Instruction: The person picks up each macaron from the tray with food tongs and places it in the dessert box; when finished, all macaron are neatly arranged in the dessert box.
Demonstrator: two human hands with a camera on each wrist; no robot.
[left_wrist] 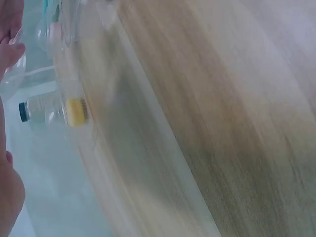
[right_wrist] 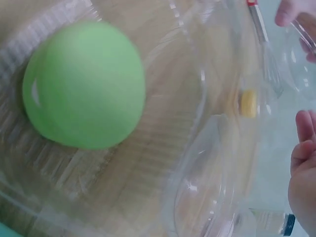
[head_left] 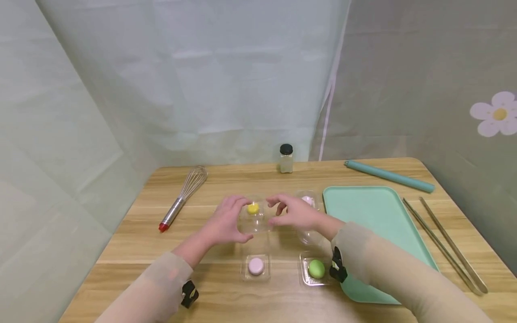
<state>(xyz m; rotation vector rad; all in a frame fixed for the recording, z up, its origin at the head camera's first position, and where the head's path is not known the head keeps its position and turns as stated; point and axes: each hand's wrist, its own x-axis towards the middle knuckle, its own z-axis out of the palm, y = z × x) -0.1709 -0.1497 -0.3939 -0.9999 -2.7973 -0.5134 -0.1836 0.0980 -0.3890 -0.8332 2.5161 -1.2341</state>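
Both hands are raised over the middle of the table, at either side of a clear plastic lid [head_left: 255,225]. The left hand [head_left: 227,220], thumb and fingers spread wide, grips the lid's left side. On the lid's right edge are the curved fingers and thumb of the right hand [head_left: 296,212]. Behind and below the lid a yellow macaron [head_left: 252,208] sits in a clear container. Nearer the front, a pale pink macaron [head_left: 256,266] and a green macaron [head_left: 316,269] lie in clear plastic boxes. Another pink macaron [head_left: 307,200] shows partly behind the right hand.
A mint tray [head_left: 363,206] lies under the right forearm, with long metal tongs [head_left: 448,242] beyond it. At the back are a teal rolling stick [head_left: 389,176] and a black-capped jar [head_left: 286,159]. A whisk [head_left: 181,199] lies at left. Another clear lid [right_wrist: 197,187] rises beside the green macaron.
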